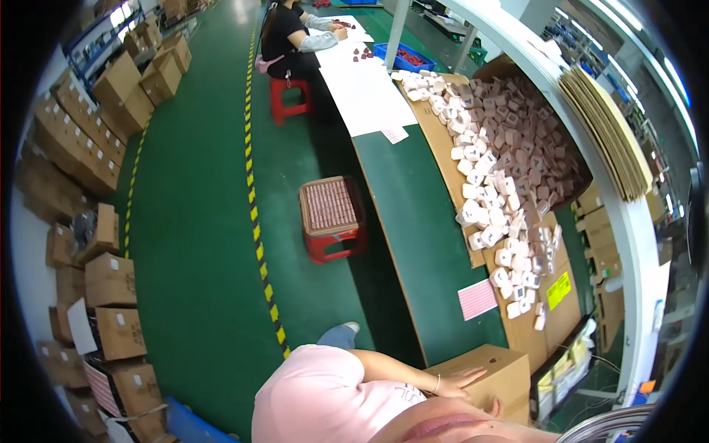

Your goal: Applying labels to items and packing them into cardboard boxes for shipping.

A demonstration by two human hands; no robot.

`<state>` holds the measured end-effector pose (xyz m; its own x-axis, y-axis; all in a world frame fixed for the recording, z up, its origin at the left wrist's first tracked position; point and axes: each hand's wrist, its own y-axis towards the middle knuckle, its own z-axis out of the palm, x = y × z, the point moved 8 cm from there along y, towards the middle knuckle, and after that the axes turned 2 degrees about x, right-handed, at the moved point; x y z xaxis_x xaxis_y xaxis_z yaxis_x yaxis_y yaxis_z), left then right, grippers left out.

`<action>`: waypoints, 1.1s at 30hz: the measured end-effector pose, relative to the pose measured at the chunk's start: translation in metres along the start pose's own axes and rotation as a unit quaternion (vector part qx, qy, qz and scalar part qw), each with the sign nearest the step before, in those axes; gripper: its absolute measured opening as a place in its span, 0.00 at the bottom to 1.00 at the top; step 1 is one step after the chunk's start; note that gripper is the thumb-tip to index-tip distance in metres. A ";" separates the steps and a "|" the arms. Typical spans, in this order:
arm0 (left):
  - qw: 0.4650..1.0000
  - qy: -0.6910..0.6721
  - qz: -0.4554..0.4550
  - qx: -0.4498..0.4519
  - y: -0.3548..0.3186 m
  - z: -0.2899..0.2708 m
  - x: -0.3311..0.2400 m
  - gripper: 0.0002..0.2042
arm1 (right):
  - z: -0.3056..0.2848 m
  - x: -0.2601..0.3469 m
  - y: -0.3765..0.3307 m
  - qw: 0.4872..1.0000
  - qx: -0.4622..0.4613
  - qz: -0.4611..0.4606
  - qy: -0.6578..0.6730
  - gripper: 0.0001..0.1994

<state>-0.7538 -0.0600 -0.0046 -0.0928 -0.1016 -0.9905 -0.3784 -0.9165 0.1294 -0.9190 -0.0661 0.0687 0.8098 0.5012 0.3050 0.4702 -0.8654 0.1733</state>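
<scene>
A closed cardboard box (509, 363) sits at the near end of the green workbench, right in front of my body. My left hand (459, 383) lies on its top, fingers stretched and spread, with a thin bracelet at the wrist. Low on the same box, the fingers of my right hand (495, 407) show slightly apart against the cardboard; the rest of that hand is hidden. Beyond the box, a sheet of pink-and-white labels (478, 299) lies on the bench. A long heap of small pale pink square cases (487, 188) spreads along the bench on flat cardboard.
A large carton (580, 159) spills more cases at the right. Flattened cardboard (605, 133) leans on a white shelf post. On the floor, a red stool (332, 247) bears a filled tray (304, 203). A co-worker (284, 37) sits farther off. Cartons (111, 280) line the left wall.
</scene>
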 end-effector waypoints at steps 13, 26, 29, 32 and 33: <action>0.998 -0.041 -0.005 -0.048 -0.021 -0.014 -0.004 0.46 | 0.005 0.054 0.011 0.994 0.090 -0.028 -0.051 0.30; 0.992 0.059 0.027 -0.104 -0.024 -0.034 -0.012 0.36 | -0.001 0.069 0.013 0.988 0.134 -0.017 -0.075 0.32; 0.959 0.210 0.021 -0.189 -0.020 -0.057 0.004 0.26 | -0.002 0.073 0.020 0.990 0.128 0.006 -0.067 0.32; 0.905 0.335 -0.067 -0.254 -0.012 -0.089 0.026 0.23 | -0.009 0.080 0.029 0.991 0.126 0.021 -0.031 0.31; 0.888 0.358 -0.083 -0.277 -0.011 -0.107 0.024 0.26 | -0.009 0.081 0.033 0.991 0.127 0.023 -0.023 0.31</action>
<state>-0.6535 -0.0941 -0.0344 0.6061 0.0149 -0.7952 0.1975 -0.9713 0.1323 -0.8412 -0.0538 0.1073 0.8445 0.4663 0.2636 0.5016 -0.8610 -0.0837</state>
